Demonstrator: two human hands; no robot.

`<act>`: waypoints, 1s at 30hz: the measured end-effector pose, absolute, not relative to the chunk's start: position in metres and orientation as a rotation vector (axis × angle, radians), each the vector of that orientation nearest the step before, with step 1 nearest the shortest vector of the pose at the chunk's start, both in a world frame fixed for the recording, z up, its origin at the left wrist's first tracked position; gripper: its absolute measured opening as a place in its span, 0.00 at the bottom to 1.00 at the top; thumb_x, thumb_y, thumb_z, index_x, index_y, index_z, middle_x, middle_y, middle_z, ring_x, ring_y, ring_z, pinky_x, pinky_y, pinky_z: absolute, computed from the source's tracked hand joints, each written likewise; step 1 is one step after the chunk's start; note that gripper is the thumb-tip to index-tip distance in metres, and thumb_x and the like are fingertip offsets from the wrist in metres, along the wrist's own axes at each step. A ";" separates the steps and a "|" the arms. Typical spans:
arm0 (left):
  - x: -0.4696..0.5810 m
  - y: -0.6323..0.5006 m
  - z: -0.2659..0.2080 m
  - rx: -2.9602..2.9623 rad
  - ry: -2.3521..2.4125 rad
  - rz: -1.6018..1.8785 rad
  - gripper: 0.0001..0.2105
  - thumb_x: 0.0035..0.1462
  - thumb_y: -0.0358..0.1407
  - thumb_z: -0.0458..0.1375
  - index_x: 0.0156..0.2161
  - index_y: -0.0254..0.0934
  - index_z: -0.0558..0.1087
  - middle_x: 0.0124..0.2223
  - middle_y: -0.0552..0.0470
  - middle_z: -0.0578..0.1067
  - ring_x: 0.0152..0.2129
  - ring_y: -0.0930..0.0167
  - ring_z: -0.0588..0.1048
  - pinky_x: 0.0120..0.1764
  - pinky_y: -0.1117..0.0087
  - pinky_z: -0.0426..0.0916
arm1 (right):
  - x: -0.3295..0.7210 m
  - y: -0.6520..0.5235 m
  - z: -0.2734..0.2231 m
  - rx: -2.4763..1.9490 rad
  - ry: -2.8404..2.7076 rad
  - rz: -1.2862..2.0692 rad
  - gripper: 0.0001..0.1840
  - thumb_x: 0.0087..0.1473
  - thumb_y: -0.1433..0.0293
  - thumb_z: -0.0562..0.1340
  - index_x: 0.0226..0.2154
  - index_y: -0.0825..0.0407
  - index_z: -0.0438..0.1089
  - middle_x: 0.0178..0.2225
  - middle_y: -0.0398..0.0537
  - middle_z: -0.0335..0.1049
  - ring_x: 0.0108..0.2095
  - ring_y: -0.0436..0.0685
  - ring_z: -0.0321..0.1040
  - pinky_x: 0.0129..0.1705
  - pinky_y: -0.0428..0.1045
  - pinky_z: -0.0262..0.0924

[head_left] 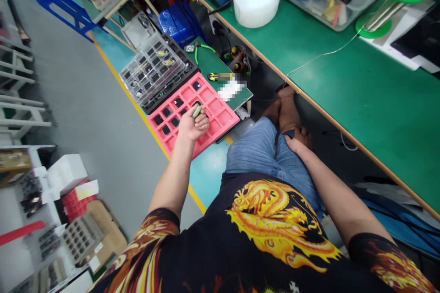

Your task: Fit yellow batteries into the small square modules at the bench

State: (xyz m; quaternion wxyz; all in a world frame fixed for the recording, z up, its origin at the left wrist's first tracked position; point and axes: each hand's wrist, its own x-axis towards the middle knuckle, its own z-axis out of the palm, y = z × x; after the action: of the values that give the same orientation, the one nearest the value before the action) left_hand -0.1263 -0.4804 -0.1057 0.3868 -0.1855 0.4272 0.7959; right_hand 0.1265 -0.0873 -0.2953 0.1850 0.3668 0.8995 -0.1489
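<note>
Green object (197, 111), one, in one of two hands (195, 127), above one tray (225, 121)

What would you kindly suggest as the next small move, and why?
I would probably bring the left hand down toward the pink tray: that hand holds a small pale green object, seemingly over the tray, and black pieces lie in the tray nearby.

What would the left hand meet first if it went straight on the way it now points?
Most likely the pink, rectangular, plastic-looking compartment tray, seen beneath and ahead of the left hand; the hand's height is unclear, so it might pass over.
</note>
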 end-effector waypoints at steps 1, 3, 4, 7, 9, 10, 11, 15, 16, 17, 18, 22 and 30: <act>-0.127 -0.481 -0.106 -0.482 1.087 2.029 0.21 0.78 0.43 0.53 0.31 0.35 0.70 0.18 0.61 0.53 0.10 0.80 0.53 0.14 0.79 0.52 | 0.126 -0.087 -0.296 1.032 2.535 -0.421 0.41 0.66 0.46 0.59 0.73 0.51 0.61 0.74 0.64 0.52 0.69 0.80 0.55 0.69 0.68 0.56; -0.129 -0.484 -0.108 -0.504 1.114 2.042 0.21 0.78 0.44 0.53 0.32 0.35 0.71 0.19 0.59 0.58 0.12 0.79 0.57 0.16 0.79 0.54 | 0.126 -0.087 -0.296 1.034 2.534 -0.419 0.42 0.66 0.46 0.59 0.73 0.51 0.61 0.74 0.65 0.52 0.69 0.80 0.56 0.69 0.67 0.56; -0.131 -0.486 -0.109 -0.510 1.146 2.049 0.21 0.78 0.45 0.52 0.33 0.35 0.72 0.21 0.58 0.62 0.13 0.79 0.60 0.17 0.79 0.57 | 0.126 -0.087 -0.297 1.036 2.533 -0.417 0.42 0.66 0.46 0.59 0.73 0.52 0.61 0.75 0.65 0.52 0.69 0.80 0.56 0.69 0.67 0.56; -0.148 -0.498 -0.115 -0.481 1.367 2.053 0.21 0.77 0.49 0.51 0.37 0.35 0.73 0.27 0.51 0.72 0.18 0.75 0.68 0.22 0.76 0.64 | 0.126 -0.087 -0.297 1.034 2.524 -0.417 0.42 0.66 0.46 0.59 0.74 0.51 0.60 0.75 0.64 0.52 0.69 0.80 0.56 0.69 0.67 0.56; -0.166 -0.510 -0.120 -0.448 1.650 2.039 0.21 0.75 0.53 0.54 0.39 0.36 0.73 0.28 0.50 0.74 0.20 0.74 0.70 0.23 0.75 0.64 | 0.126 -0.086 -0.297 1.027 2.524 -0.429 0.43 0.66 0.47 0.58 0.74 0.51 0.60 0.75 0.63 0.52 0.69 0.80 0.56 0.70 0.67 0.56; -0.177 -0.517 -0.122 -0.425 1.842 2.008 0.22 0.73 0.55 0.55 0.39 0.36 0.73 0.29 0.50 0.74 0.21 0.73 0.70 0.23 0.74 0.63 | 0.126 -0.086 -0.297 1.026 2.523 -0.436 0.43 0.66 0.47 0.58 0.74 0.52 0.60 0.75 0.63 0.52 0.69 0.80 0.56 0.70 0.66 0.57; -0.187 -0.524 -0.124 -0.379 2.080 1.938 0.22 0.72 0.56 0.56 0.40 0.36 0.73 0.30 0.49 0.75 0.21 0.73 0.70 0.24 0.73 0.63 | 0.126 -0.086 -0.297 1.024 2.521 -0.440 0.43 0.66 0.47 0.58 0.74 0.51 0.59 0.75 0.63 0.52 0.69 0.80 0.56 0.69 0.66 0.57; -0.221 -0.543 -0.129 -0.062 2.916 1.431 0.14 0.66 0.48 0.65 0.41 0.37 0.76 0.36 0.48 0.77 0.32 0.68 0.72 0.39 0.65 0.70 | 0.127 -0.085 -0.298 1.018 2.540 -0.411 0.43 0.66 0.47 0.59 0.74 0.53 0.60 0.75 0.64 0.53 0.68 0.81 0.58 0.69 0.66 0.57; -0.226 -0.545 -0.131 0.022 3.014 1.315 0.12 0.64 0.44 0.68 0.42 0.37 0.76 0.39 0.47 0.77 0.36 0.65 0.73 0.46 0.62 0.71 | 0.127 -0.085 -0.298 1.017 2.542 -0.404 0.43 0.66 0.47 0.59 0.74 0.53 0.60 0.75 0.64 0.53 0.68 0.82 0.58 0.69 0.66 0.57; -0.230 -0.546 -0.133 0.108 3.069 1.209 0.11 0.61 0.42 0.70 0.43 0.38 0.76 0.41 0.46 0.77 0.41 0.62 0.74 0.51 0.59 0.70 | 0.127 -0.085 -0.299 1.017 2.544 -0.403 0.43 0.66 0.46 0.58 0.74 0.53 0.60 0.75 0.65 0.54 0.67 0.82 0.59 0.69 0.66 0.58; -0.232 -0.545 -0.136 0.201 3.097 1.102 0.11 0.60 0.40 0.70 0.43 0.38 0.77 0.44 0.45 0.77 0.45 0.59 0.74 0.55 0.56 0.68 | 0.127 -0.085 -0.299 1.020 2.545 -0.407 0.43 0.66 0.46 0.58 0.73 0.53 0.60 0.74 0.65 0.54 0.67 0.82 0.59 0.69 0.66 0.58; -0.234 -0.540 -0.150 0.507 3.111 0.783 0.11 0.60 0.36 0.67 0.47 0.38 0.77 0.49 0.39 0.75 0.52 0.51 0.73 0.62 0.51 0.65 | 0.127 -0.086 -0.298 1.041 2.553 -0.434 0.42 0.65 0.47 0.59 0.73 0.52 0.61 0.74 0.64 0.54 0.68 0.81 0.58 0.67 0.67 0.59; -0.235 -0.560 -0.163 0.316 3.017 0.932 0.17 0.58 0.32 0.61 0.53 0.36 0.77 0.48 0.45 0.78 0.39 0.64 0.75 0.50 0.62 0.70 | 0.125 -0.086 -0.296 1.040 2.509 -0.436 0.42 0.66 0.47 0.59 0.73 0.51 0.61 0.75 0.63 0.52 0.69 0.81 0.56 0.68 0.68 0.57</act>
State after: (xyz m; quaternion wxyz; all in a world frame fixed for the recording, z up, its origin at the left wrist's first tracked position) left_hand -0.2350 -0.5595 -0.1635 -0.0157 0.0996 0.9506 0.2936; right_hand 0.1250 -0.0860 -0.2960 0.1939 0.3708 0.8948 -0.1556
